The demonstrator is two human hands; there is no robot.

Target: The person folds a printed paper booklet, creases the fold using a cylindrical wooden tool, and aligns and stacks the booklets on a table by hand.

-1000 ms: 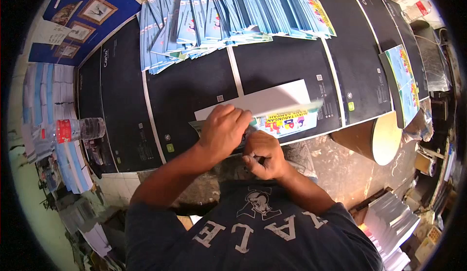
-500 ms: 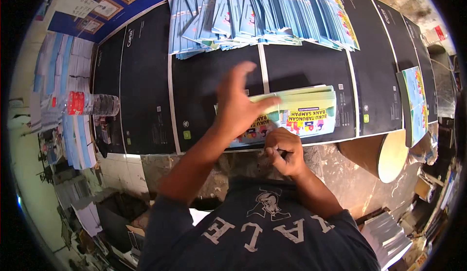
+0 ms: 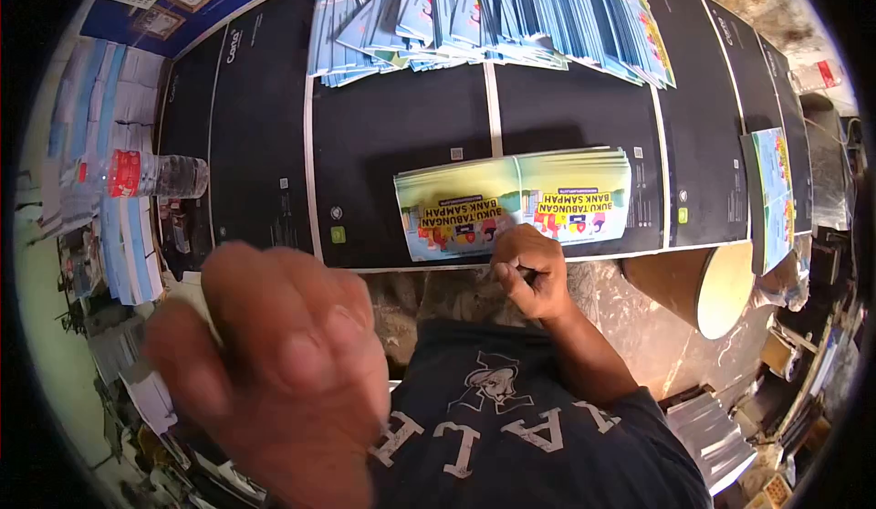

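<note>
On the black tabletop in front of me lies a long stack of booklets (image 3: pixel 456 185). Their yellow-green and blue covers repeat the words "BUKU TABUNGAN BANK SAMPAH", upside down to me. A thin pale strip (image 3: pixel 519 176) crosses the stack's middle. My right hand (image 3: pixel 531 273) is closed in a fist at the stack's lower edge, in line with that strip. Whatever its fingers hold is hidden. Close to the camera, my left hand (image 3: pixel 283 354) is raised with bent fingers, blurred by motion and away from the booklets. Nothing can be seen in it.
A large heap of blue booklets (image 3: pixel 493 16) covers the table's far side. More booklets (image 3: pixel 774 199) lie at the right end. A plastic bottle (image 3: pixel 157 174) with a red label lies at the left, by stacked printed papers (image 3: pixel 82 135). A round drum (image 3: pixel 725 292) stands below the table edge.
My left hand has left the booklet stack and come up towards the camera, uncovering the stack's left half. My right hand stays closed at the stack's lower edge. The view has shifted slightly.
</note>
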